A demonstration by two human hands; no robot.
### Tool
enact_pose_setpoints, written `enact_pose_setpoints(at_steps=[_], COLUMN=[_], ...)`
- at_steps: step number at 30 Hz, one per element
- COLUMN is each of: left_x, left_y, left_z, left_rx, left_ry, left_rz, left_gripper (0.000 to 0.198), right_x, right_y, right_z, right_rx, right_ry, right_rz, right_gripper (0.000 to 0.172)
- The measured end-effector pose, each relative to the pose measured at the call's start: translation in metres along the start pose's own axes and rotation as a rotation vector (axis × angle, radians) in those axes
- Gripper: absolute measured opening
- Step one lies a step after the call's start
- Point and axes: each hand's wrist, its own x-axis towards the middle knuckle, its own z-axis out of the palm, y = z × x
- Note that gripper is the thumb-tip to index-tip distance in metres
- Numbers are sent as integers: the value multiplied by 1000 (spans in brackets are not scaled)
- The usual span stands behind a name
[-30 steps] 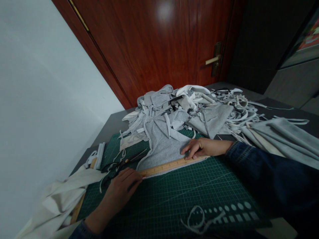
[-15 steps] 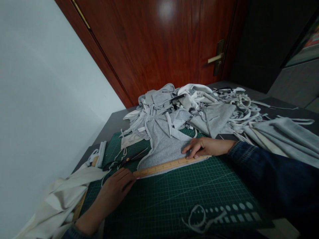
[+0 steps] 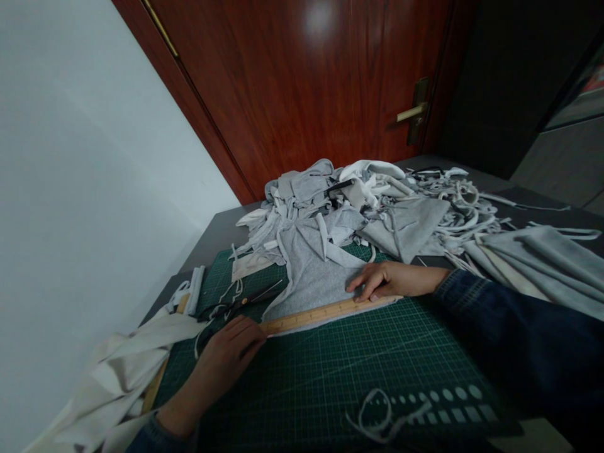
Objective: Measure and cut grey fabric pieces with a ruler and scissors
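A wooden ruler (image 3: 311, 316) lies across a grey piece of fabric (image 3: 316, 277), near its front edge, on a green cutting mat (image 3: 330, 371). My left hand (image 3: 236, 346) is closed at the ruler's left end, fingers together; that end is hidden under it. Toward the other end, my right hand (image 3: 380, 280) rests with fingers apart, pressing on the ruler and the fabric. Dark-handled scissors (image 3: 244, 301) lie just beyond my left hand, partly tangled with thin fabric strips. A thin strip of pale fabric (image 3: 375, 415) curls on the mat's near part.
Grey and white fabric scraps (image 3: 306, 185) are heaped at the back of the dark table (image 3: 210, 236). Folded grey cloth (image 3: 542, 258) lies at right. Cream cloth (image 3: 127, 377) and another wooden strip (image 3: 155, 384) sit at left. Behind stand a wall and a brown door (image 3: 302, 82).
The view has shifted slightly. My left hand has moved a little to the right along the ruler's end; my right hand stays in place on the ruler.
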Motion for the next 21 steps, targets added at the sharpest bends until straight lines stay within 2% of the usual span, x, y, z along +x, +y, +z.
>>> enact_pose_setpoints(at_steps=[4,7,9,12,14,18,21], left_x=[-6,-11,-10,-1,8,24,39], left_y=[-8,-15,-21,-32,-42,-59,-65], left_z=[0,-11,-20,-29,-31,-30,-28], left_rx=[-12,-85,-151,-210,-246,-316,-262], left_ry=[-32,-80,-131,-187,-204,-263,-231], left_rz=[-46,-162,-326,-668,-803,-789,-785], left_gripper=[22,24,28,37,40,37,38], right_x=[0,1,1,1,1,0,1], right_y=[1,2,2,1,1,1,0], right_z=[1,0,0,0,0,1,1], right_rx=[-4,-18,-22,-26,-34,-26,-19], right_ry=[3,-3,-7,-11,-6,1,2], right_rz=[-24,-28,-26,-17,-10,-9,-20], right_gripper=[25,25,25,26,26,27,28])
